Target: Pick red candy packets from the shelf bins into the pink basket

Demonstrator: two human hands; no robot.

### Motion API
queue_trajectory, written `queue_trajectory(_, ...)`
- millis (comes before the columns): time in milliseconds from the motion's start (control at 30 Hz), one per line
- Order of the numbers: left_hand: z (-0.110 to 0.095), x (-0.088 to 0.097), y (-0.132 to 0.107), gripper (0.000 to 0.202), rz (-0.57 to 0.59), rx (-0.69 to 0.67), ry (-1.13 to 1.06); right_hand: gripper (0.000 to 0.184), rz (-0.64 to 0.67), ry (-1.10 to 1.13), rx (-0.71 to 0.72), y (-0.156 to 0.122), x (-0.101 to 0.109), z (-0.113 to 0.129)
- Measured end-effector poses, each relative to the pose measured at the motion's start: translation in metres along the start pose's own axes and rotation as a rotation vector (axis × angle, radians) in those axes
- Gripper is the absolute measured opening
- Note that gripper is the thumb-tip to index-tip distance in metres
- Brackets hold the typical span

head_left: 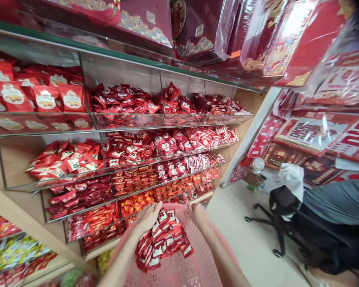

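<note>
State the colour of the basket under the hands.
The basket is pink with a perforated lattice pattern; the head view shows it best.

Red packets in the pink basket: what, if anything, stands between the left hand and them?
Nothing visible does: the left hand reaches right up to the red packets in the pink basket, with nothing between them.

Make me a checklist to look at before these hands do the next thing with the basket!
Packets inside the basket: ok, heaped up.
Left hand above the packets: cannot tell if it holds any.
Right hand at the basket rim: cannot tell if it is gripping.
Shelf bins stocked: ok, full of red packets.
Chair away from the basket: ok, it stands apart.
</note>
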State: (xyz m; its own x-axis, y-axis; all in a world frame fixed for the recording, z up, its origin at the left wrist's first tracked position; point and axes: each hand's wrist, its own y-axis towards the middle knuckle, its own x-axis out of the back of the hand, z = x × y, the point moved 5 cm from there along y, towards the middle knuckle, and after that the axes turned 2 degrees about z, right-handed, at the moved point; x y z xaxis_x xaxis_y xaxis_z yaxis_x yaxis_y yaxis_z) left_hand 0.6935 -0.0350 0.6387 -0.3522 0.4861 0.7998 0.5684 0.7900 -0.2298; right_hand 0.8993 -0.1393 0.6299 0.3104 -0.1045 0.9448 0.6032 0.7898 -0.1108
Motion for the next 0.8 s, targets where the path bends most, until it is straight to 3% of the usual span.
queue_trajectory(200, -0.022, -0.018, -0.002, 0.068, 0.064, -0.079, 0.047, 0.05, 0.012, 0.041, -0.107, -0.019, -0.004, -0.037)
queue_trajectory(433, -0.05, -0.018, 0.003, 0.062, 0.045, -0.156, 0.078, 0.052, -0.011, 0.068, -0.176, -0.02, 0.012, -0.055)
queue_trajectory(633, -0.056, -0.015, 0.027, 0.063, -0.009, -0.151, 0.061, 0.05, -0.072, 0.046, -0.095, 0.011, 0.022, -0.056)
queue_trajectory(800, -0.059, 0.003, 0.059, 0.062, -0.077, -0.12, 0.071, 0.05, -0.104, 0.047, -0.032, 0.056, 0.036, -0.039)
